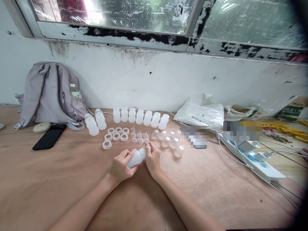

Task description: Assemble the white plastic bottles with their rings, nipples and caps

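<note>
A frosted white baby bottle (136,159) lies tilted in my left hand (122,164), whose fingers wrap round its body. My right hand (152,158) is closed about the bottle's top end; its fingers hide most of what is there. Just beyond my hands, several clear nipples (139,140) stand in rows. To their left are several pale screw rings (116,136), and to their right several clear dome caps (165,143). A row of open bottles (139,116) stands near the wall. Two capped bottles (91,124) stand at its left.
A grey backpack (51,93) leans on the wall at left, with a black phone (49,137) and a round cream case (42,127) before it. At right are a white plastic bag (201,112), a power strip (267,168) with trailing cables, and yellow items (284,129).
</note>
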Available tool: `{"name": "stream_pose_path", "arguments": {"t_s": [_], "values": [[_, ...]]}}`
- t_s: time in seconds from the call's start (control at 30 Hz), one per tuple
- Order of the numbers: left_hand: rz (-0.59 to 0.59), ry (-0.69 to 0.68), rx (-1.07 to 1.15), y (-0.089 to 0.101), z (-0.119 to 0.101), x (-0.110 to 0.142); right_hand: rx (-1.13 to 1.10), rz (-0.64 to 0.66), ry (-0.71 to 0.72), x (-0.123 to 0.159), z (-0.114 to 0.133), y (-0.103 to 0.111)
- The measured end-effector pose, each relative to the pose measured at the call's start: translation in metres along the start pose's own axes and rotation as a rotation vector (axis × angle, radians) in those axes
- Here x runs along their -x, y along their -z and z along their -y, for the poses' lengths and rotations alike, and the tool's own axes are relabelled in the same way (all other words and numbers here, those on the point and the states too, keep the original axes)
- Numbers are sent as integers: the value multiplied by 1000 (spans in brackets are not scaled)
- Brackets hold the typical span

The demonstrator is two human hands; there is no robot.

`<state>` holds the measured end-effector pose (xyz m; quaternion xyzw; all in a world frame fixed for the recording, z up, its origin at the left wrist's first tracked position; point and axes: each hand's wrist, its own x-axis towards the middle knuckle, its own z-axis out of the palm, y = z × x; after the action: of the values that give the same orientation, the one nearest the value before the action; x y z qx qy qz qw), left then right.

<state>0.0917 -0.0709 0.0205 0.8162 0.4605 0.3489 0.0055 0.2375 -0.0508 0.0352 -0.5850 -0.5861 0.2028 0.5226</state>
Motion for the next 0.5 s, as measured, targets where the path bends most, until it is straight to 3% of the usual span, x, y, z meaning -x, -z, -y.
{"name": "stream_pose_path", "arguments": {"t_s": [0.33,0.5], "values": [[-6,1,-35,-1,11,-8,-212,1,-97,10,2,-9],[-82,119,68,-5,16,-17,-189,137,22,17,7,-19]]}}
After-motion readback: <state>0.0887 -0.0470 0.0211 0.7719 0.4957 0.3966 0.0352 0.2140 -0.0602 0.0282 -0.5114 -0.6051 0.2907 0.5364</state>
